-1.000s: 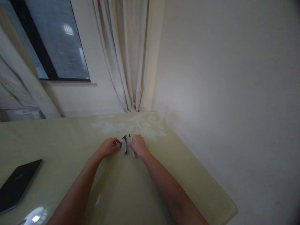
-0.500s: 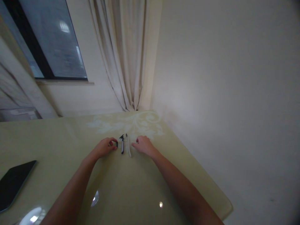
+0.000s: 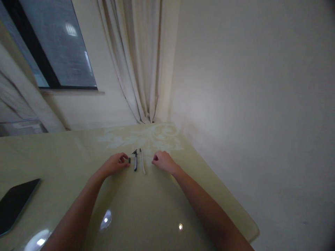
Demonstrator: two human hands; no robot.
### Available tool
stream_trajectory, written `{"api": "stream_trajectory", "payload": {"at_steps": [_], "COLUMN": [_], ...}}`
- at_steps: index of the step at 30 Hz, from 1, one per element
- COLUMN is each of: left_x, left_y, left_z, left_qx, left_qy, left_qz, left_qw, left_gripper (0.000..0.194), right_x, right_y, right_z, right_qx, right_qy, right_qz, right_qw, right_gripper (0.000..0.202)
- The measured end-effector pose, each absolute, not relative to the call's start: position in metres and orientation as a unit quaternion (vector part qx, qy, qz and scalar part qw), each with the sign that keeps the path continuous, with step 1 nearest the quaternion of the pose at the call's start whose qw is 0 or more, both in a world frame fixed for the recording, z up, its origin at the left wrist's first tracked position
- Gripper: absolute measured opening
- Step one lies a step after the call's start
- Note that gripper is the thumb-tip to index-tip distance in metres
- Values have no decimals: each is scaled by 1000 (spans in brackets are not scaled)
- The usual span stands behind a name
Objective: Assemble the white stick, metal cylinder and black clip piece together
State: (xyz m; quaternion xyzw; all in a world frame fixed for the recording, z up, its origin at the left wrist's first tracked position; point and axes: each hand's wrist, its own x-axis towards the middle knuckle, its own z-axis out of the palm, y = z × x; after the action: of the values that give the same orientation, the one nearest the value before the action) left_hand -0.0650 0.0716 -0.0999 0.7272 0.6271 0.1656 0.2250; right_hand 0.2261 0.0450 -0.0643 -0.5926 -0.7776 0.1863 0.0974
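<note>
My left hand is over the table with thumb and finger closed at a small dark piece, too small to name. Just right of it lies a razor with a dark head and a grey and black handle, its head pointing away from me. A white toothbrush with a dark head lies beside the razor, almost parallel to it. Further right is my right hand, apart from the toothbrush. Its fingers are curled in, and nothing shows between them.
The pale, glossy table has a white floral pattern at its far corner. A dark tablet-like slab lies at the left. Behind the table hangs a curtain, and a wall runs along the right edge.
My right hand has drawn a little to the right, away from the toothbrush, and its fingers have closed. My left hand stays at the small dark piece.
</note>
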Motion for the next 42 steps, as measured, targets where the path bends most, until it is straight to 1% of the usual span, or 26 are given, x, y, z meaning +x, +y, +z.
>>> {"api": "stream_trajectory", "payload": {"at_steps": [3, 4, 6, 8, 10, 12, 16, 20, 25, 29, 35, 39, 42], "left_x": [-65, -64, -64, -63, -61, -60, -61, -64, -62, -59, -59, -60, -60], "left_y": [71, 71, 71, 71, 72, 72, 69, 66, 66, 67, 68, 70, 70], "left_z": [-97, -96, -93, -89, -86, -82, -78, -75, -78, -85, -96, -101, -102], "left_qx": [726, 725, 723, 722, 725, 728, 732, 732, 735, 736, 725, 719, 719], "left_qy": [637, 641, 647, 651, 650, 647, 645, 649, 645, 640, 648, 651, 648], "left_qz": [160, 159, 157, 158, 159, 158, 151, 144, 152, 158, 155, 157, 162], "left_qw": [205, 197, 183, 173, 165, 161, 159, 148, 146, 154, 173, 186, 191], "left_gripper": [28, 28, 36, 45, 44, 38, 32, 26, 34, 39, 56, 61, 62], "right_x": [230, 230, 231, 231, 232, 234, 242, 249, 250, 247, 242, 238, 231], "right_y": [44, 44, 44, 44, 46, 49, 54, 56, 54, 52, 48, 46, 43], "right_z": [-64, -63, -61, -59, -58, -58, -57, -52, -47, -47, -50, -54, -57], "right_qx": [-600, -604, -612, -619, -622, -620, -612, -608, -613, -610, -602, -599, -591], "right_qy": [-774, -771, -766, -762, -759, -759, -763, -767, -765, -767, -775, -777, -783], "right_qz": [180, 177, 170, 164, 163, 168, 180, 170, 146, 143, 148, 149, 152], "right_qw": [95, 95, 96, 100, 104, 106, 99, 113, 135, 136, 126, 122, 121], "right_gripper": [13, 14, 18, 28, 40, 44, 26, 27, 22, 20, 18, 18, 18]}}
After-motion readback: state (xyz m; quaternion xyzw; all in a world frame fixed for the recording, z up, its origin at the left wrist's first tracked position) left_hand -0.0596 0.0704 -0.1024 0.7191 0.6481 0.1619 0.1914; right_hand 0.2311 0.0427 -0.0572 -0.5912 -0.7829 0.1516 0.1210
